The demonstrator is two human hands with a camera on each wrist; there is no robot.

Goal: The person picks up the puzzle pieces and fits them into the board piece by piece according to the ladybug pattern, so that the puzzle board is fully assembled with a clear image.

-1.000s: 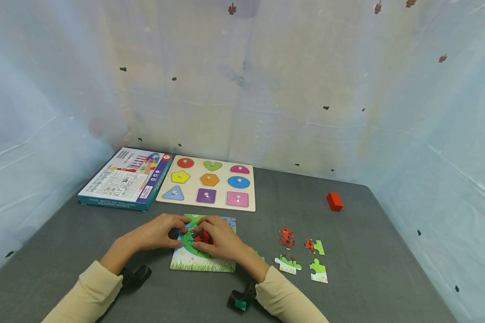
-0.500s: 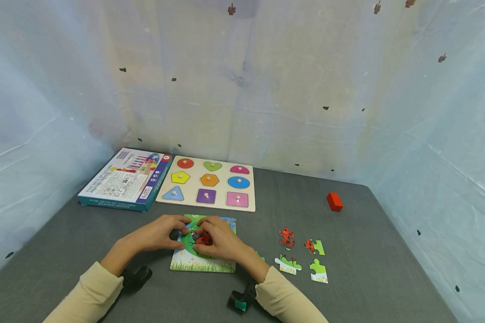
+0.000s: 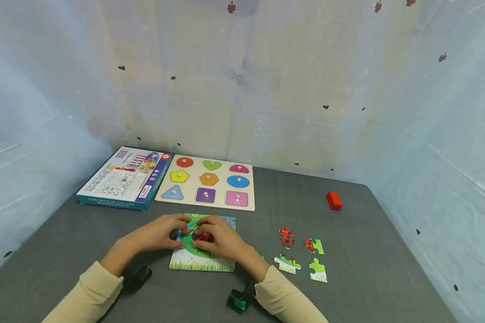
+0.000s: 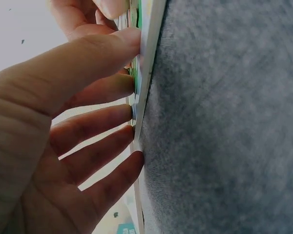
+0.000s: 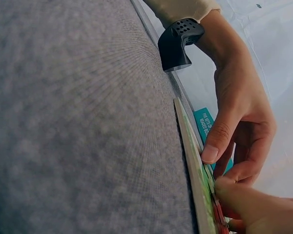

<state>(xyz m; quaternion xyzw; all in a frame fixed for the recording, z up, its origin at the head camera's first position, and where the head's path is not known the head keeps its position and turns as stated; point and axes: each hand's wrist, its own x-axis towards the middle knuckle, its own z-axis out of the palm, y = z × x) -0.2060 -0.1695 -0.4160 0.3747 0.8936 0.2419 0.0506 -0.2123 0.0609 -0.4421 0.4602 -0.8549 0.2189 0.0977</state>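
Observation:
A jigsaw board (image 3: 202,265) with a ladybird on a green leaf lies flat in the head view. My left hand (image 3: 161,233) rests at its left edge; in the left wrist view the thumb (image 4: 129,41) and fairly straight fingers touch the board. My right hand (image 3: 224,240) bends over the middle, thumb and fingertips pinching a red jigsaw piece (image 3: 205,237) on the board, partly hidden by the hand. To the right lie loose jigsaw pieces: a red spotted one (image 3: 286,237), a red-and-green one (image 3: 314,246), a green-and-white one (image 3: 288,264) and a green corner one (image 3: 318,271).
Behind the hands lies a wooden shape board (image 3: 222,204) with knobbed shapes. A teal-edged box (image 3: 121,177) is left of it. A red block (image 3: 334,201) stands far right on the grey table (image 3: 372,251). Part of a green piece shows by the right wrist.
The right fingers shift very slightly over the red jigsaw piece. My left hand, the board and the loose pieces stay in place.

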